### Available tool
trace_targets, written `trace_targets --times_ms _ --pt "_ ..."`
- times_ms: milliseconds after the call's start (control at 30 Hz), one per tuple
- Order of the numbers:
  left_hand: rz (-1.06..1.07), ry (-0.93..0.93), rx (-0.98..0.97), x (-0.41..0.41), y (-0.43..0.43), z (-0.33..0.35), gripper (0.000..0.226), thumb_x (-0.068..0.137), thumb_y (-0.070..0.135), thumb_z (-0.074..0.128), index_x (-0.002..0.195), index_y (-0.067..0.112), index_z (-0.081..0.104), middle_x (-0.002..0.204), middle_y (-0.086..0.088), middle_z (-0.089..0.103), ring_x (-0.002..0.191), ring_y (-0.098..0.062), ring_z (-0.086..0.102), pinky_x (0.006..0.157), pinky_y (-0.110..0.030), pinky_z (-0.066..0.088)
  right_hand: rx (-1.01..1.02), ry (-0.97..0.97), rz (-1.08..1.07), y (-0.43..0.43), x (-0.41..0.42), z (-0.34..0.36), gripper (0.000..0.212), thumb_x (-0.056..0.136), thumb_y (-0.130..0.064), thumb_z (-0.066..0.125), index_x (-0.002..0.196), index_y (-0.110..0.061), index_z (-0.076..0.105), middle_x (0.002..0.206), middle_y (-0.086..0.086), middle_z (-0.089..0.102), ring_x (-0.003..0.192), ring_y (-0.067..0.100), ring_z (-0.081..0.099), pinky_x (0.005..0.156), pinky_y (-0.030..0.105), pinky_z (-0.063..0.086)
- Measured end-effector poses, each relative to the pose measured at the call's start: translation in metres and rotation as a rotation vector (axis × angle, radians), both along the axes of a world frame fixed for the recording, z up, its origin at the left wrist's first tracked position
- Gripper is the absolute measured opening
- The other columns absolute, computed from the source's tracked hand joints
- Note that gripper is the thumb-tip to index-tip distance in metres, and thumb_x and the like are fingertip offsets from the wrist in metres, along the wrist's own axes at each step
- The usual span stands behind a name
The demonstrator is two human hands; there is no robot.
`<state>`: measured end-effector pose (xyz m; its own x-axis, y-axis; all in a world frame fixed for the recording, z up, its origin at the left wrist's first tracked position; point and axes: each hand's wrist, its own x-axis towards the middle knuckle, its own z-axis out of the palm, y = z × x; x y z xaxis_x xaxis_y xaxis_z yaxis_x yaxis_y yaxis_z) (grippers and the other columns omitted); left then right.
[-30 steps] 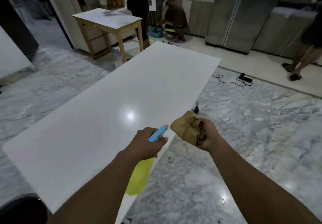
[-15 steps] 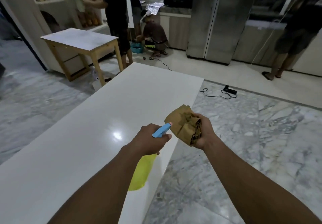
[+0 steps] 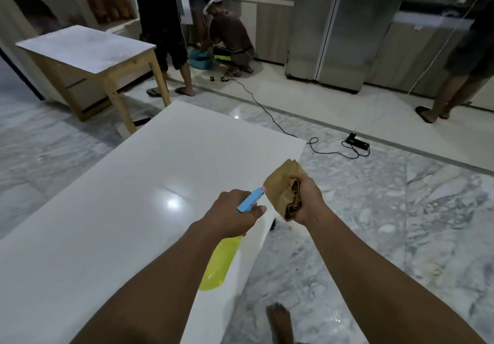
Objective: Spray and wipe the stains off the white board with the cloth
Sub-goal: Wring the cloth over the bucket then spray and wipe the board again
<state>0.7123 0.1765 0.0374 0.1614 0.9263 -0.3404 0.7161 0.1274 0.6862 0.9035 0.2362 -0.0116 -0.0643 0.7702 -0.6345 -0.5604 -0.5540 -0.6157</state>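
Note:
A long white board (image 3: 128, 210) stretches from the lower left toward the middle, glossy with a light reflection on it. My left hand (image 3: 232, 214) grips a spray bottle (image 3: 222, 263) with a yellow body and a blue nozzle, held over the board's right edge. My right hand (image 3: 304, 202) holds a bunched tan cloth (image 3: 283, 185) just right of the nozzle, above the board's right edge. No stains are visible on the board from here.
A wooden table with a white top (image 3: 88, 49) stands beyond the board's far left. A black cable and power strip (image 3: 357, 143) lie on the marble floor. People stand and crouch by the cabinets (image 3: 230, 38). My bare foot (image 3: 279, 319) is beside the board.
The view has tilted up and shifted along the board, bringing its far end closer. Both hands keep their hold on the bottle and the cloth, close together.

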Motion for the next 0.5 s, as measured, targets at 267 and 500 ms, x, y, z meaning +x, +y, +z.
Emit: trace_targets --times_ms 267,500 --pt "0.018 0.002 0.024 0.077 0.147 -0.012 0.039 0.1 0.037 0.065 0.077 0.007 0.054 0.082 -0.024 0.066 0.078 -0.045 0.072 0.075 -0.053 0.059 0.111 -0.78 -0.115 0.197 0.068 -0.049 0.032 0.097 -0.027 0.045 0.126 -0.027 0.058 0.096 -0.004 0.067 0.081 0.023 0.062 0.069 0.034 0.049" --pt "0.103 -0.012 0.018 0.084 0.195 -0.033 0.032 0.099 0.036 0.067 0.076 0.016 0.058 0.08 -0.017 0.067 0.075 -0.041 0.071 0.074 -0.056 0.062 0.217 -1.02 0.053 0.284 0.059 -0.14 0.041 0.098 -0.024 0.044 0.137 -0.012 0.053 0.146 0.006 0.044 0.119 0.015 0.055 0.103 0.042 0.046"
